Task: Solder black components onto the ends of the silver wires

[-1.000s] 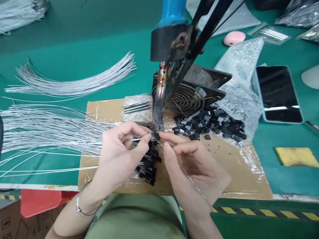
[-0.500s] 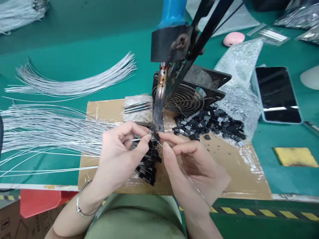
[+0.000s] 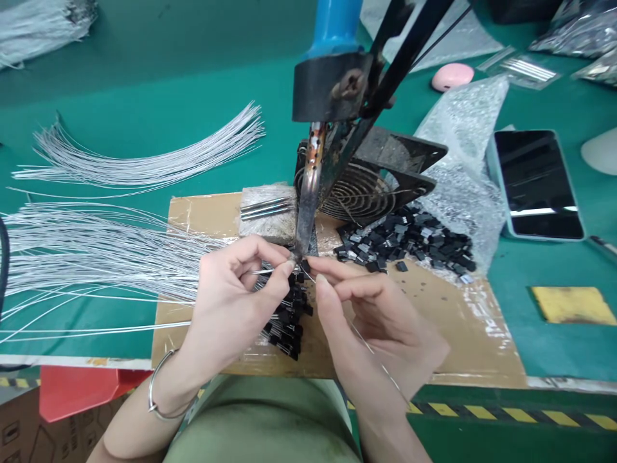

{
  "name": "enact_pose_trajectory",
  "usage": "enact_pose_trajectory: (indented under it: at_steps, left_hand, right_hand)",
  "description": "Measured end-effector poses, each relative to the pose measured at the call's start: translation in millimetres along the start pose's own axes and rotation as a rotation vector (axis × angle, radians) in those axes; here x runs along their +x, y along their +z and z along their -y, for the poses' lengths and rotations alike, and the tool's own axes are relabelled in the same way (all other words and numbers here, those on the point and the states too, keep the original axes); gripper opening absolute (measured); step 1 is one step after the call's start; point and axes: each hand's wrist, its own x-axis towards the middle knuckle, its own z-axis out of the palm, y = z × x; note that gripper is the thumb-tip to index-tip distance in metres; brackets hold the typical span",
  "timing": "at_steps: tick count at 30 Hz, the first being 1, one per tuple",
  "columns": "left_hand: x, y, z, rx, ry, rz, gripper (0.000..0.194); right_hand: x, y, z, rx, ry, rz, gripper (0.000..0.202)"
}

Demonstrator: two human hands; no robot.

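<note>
White wire (image 3: 261, 271) gripped in my left fingers (image 3: 263, 249), solder wire (image 3: 384, 369) in my right fingers (image 3: 328, 296), both near the soldering-iron bit (image 3: 306, 212); no shift this past second: presumably mid-soldering.

Wires (image 3: 110, 257) lie left of the soldering iron (image 3: 309, 180), a fan (image 3: 361, 186) behind, a phone (image 3: 538, 183) right.

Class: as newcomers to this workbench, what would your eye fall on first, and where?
Probably the blue-handled tool, pointing down from top centre, its tip between the left hand and right hand. Next come white wires fanned across the left and heaped black pieces right of centre.
</note>
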Motion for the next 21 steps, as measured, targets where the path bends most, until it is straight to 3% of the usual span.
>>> enact_pose_trajectory:
  at_steps: [21]
  left_hand:
    - [-0.4,0.0,0.4,0.034,-0.041,0.001,0.012]
  right_hand:
    - [-1.0,-1.4,-5.9,0.010,-0.009,0.006,0.015]
